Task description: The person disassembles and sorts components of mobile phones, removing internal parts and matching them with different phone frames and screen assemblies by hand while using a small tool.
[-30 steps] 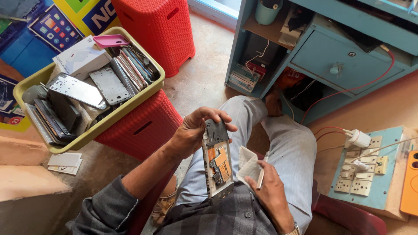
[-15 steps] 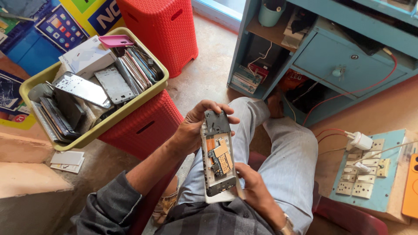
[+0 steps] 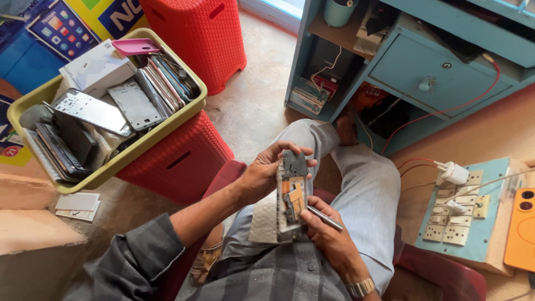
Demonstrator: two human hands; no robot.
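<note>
head view: a seated person holds an opened phone (image 3: 292, 195) upright over the lap, its bare circuit boards and orange parts facing up; the left hand (image 3: 266, 174) is clamped around the upper part of the phone, fingers curled over its top edge and thumb along the left side; the right hand (image 3: 329, 234) grips the phone's lower right edge and pinches a slim grey metal tool (image 3: 324, 218) that lies slanted just beside the boards; a pale flat panel (image 3: 263, 218) rests on the lap against the phone's left side; to the left, a yellow-green tray (image 3: 161, 129) sits on a red plastic stool (image 3: 179, 163), filled with phone frames, screens and a white box (image 3: 97, 69), a pink case (image 3: 135, 46) at its far rim; a second red stool (image 3: 200, 34) stands behind it on the floor; to the right, a blue board with white sockets (image 3: 462, 214) carries a white charger plug (image 3: 454, 173) with red wires; an orange phone cover (image 3: 521, 228) lies at the board's right edge; a blue cabinet (image 3: 423, 67) with a drawer stands beyond the knees
</note>
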